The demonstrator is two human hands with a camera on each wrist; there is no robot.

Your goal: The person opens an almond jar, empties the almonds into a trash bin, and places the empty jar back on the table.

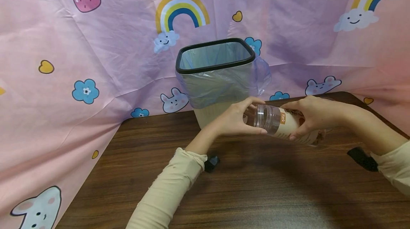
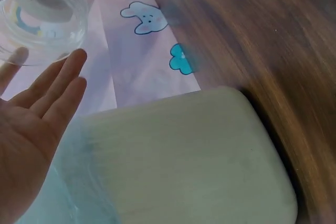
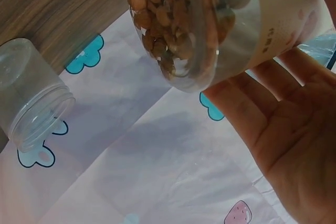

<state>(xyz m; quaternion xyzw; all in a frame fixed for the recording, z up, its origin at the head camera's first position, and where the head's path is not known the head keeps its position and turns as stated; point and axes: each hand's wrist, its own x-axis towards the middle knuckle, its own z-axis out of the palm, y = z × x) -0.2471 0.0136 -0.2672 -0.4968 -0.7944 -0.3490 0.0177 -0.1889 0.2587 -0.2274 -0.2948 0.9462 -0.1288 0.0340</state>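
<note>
A clear jar (image 1: pixel 283 122) with a cream label lies tilted in the air, its ridged neck toward the left. Brown nuts (image 3: pixel 157 30), apparently almonds, sit at its base end. My right hand (image 1: pixel 315 113) grips the jar around the label, its palm and fingers also showing in the right wrist view. At the neck end, my left hand (image 1: pixel 238 118) curves its thumb and fingers around the clear rim. In the left wrist view, thumb and forefinger touch this round clear part (image 2: pixel 42 19), with the other fingers extended. Whether it is a separate lid is unclear.
Behind the hands stands a pale bin (image 1: pixel 221 90) with a black rim and bluish liner. Another clear jar (image 3: pixel 39 93) is on the brown table (image 1: pixel 256 190), mostly hidden behind my right hand in the head view. A patterned curtain (image 1: pixel 121 29) backs the table.
</note>
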